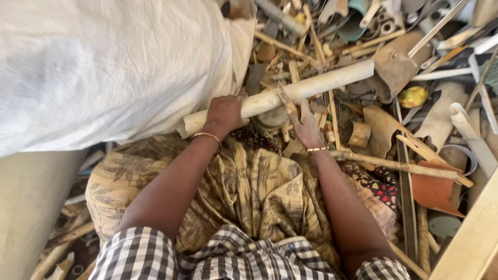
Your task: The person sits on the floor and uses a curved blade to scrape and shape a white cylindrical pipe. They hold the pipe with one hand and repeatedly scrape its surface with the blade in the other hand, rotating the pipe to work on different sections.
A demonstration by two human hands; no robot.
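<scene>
- The left hand (224, 115) is closed around a long cream-coloured pipe (290, 93), gripping it near its lower left end.
- The pipe lies in a slant, from its open end beside the white sack (104, 67) up to the right, where its far end meets a brown broken piece (394, 67).
- The right hand (306, 127) rests flat just under the pipe, with the fingers stretched out. It seems to press a small pointed blade-like piece (284, 96) against the pipe, but I cannot tell if the hand really clamps it.
- The two hands are apart, with a short part of the pipe between them.
- On the left side, the big white sack stands very close. The lower end of the pipe touches its edge, so there is almost no free room on this side.
- On the right side and above, a dense heap of scrap (363, 31) fills the ground: thin pipes, sticks and curved broken shards, all crossing each other.
- A short brown ring of pipe (358, 134) lies just beside the right hand, and a long thin stick (399, 166) passes under the wrist to the right.
- An orange curved shard (436, 189) lies further to the right, well apart from the hands.
- A yellow-green round thing (413, 96) sits near the upper end of the pipe.
- Below the hands, the patterned yellow cloth (249, 192) over the person's lap is the only soft, open place.
</scene>
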